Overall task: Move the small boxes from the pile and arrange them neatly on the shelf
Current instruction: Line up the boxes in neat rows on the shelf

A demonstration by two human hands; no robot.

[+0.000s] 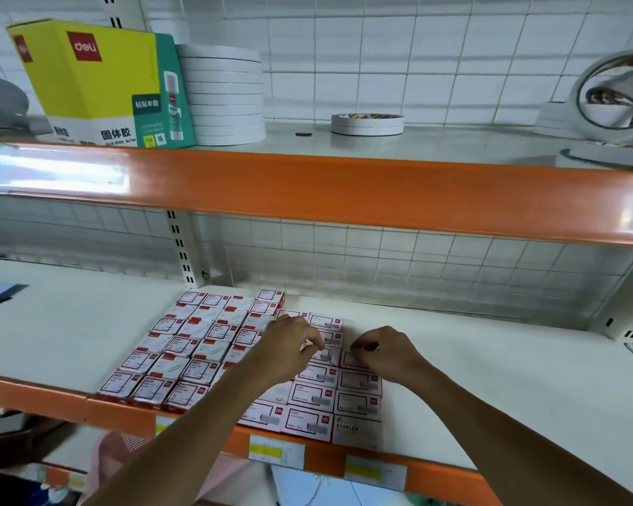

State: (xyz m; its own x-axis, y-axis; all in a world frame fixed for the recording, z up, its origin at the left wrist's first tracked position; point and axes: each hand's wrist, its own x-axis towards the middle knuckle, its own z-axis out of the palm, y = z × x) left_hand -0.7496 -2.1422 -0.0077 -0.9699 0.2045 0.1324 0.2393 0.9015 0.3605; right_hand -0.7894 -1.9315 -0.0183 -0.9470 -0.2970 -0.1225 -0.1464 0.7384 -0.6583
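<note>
Several small red-and-white boxes lie in tidy rows on the white lower shelf. One extra box sits on top at the back of the block. My left hand hovers over the right-hand columns, its curled fingers and thumb pinching the edge of a small box. My right hand is beside it, fingers curled down, pinching the neighbouring small box in the outermost column. A white staples box closes that column at the front edge.
The orange front lip carries yellow price labels. The upper shelf overhangs close above, holding a yellow-green glue carton and stacked white tape rolls. A wire grid backs the shelf. Bare white shelf surface extends to the right of the boxes.
</note>
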